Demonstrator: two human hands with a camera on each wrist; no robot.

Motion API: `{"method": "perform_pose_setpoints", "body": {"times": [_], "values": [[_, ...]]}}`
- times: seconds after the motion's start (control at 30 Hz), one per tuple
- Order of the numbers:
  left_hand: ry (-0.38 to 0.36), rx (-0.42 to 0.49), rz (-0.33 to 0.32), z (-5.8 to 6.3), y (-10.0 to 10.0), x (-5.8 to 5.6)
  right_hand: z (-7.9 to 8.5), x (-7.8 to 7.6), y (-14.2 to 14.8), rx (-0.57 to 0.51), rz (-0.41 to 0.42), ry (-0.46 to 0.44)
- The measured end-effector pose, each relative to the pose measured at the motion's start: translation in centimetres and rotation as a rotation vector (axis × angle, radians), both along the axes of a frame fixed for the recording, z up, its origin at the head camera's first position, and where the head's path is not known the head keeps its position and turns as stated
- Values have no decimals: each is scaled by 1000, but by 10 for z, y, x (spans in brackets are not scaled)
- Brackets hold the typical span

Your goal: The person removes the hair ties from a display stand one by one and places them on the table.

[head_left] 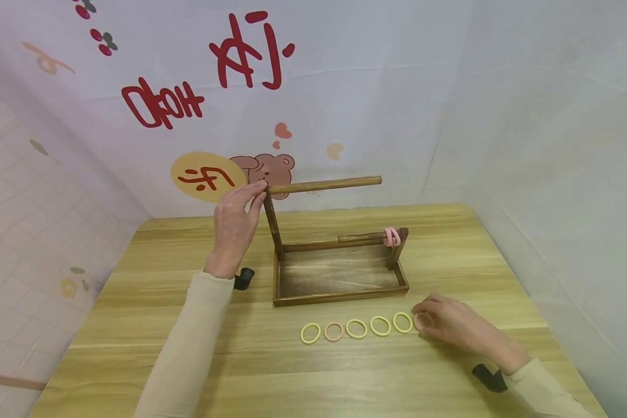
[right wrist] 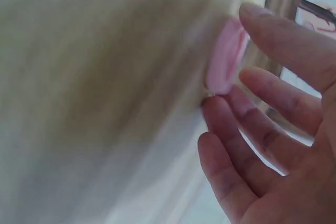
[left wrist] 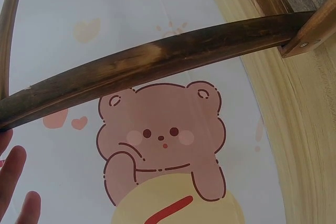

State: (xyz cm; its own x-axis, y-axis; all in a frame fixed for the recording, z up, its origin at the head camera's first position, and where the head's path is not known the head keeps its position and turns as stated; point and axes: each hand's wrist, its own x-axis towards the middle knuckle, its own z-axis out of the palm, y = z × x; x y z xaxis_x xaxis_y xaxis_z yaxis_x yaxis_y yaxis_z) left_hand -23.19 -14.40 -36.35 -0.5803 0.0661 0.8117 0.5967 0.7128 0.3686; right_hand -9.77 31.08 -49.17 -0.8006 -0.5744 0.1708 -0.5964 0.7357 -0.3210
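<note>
A brown wooden stand (head_left: 339, 299) has a tall post (left wrist: 157, 59) on the left with a long upper rod (head_left: 326, 184), and a short post on the right with a lower rod (head_left: 360, 237). My left hand (head_left: 236, 223) holds the top corner of the tall post between thumb and fingers. Pink rings (head_left: 392, 237) hang on the lower rod. In front of the stand, my right hand (head_left: 457, 325) has its thumb and fingertips around the edges of a pink ring (right wrist: 227, 56) at the right end of a row.
Left of that ring lie several yellow rings (head_left: 380, 325) and another pink ring (head_left: 334, 332) on the wooden table (head_left: 345, 383). A printed cloth (head_left: 366, 104) stands behind, and a white one at the right. Dark bands (head_left: 490, 378) show near both wrists.
</note>
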Motion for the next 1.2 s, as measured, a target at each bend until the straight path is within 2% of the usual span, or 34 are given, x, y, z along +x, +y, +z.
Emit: {"method": "perform_pose_setpoints", "body": {"times": [0.17,0.37,0.43,0.57,0.73,0.93,1.07,1.2], "values": [[-2,6,-6,0,0,0,18,-5,10,-28,-89,-44],[-2,-8,-4,1,0,1,44,-13,18,-169,-170,-45],[-2,-17,-2,2,0,1,51,-17,16,-211,-197,-11],[-3,-28,11,1,-1,2,61,-29,8,-256,-227,118],[-11,-54,30,1,-2,3,66,-45,-8,-274,-205,278],[-23,-90,30,-2,0,6,69,-64,-22,-235,-113,435],[-17,-92,37,-6,3,9,71,-74,-26,-243,-87,463],[61,-90,32,-8,8,12,72,-84,-27,-285,-82,438]]}}
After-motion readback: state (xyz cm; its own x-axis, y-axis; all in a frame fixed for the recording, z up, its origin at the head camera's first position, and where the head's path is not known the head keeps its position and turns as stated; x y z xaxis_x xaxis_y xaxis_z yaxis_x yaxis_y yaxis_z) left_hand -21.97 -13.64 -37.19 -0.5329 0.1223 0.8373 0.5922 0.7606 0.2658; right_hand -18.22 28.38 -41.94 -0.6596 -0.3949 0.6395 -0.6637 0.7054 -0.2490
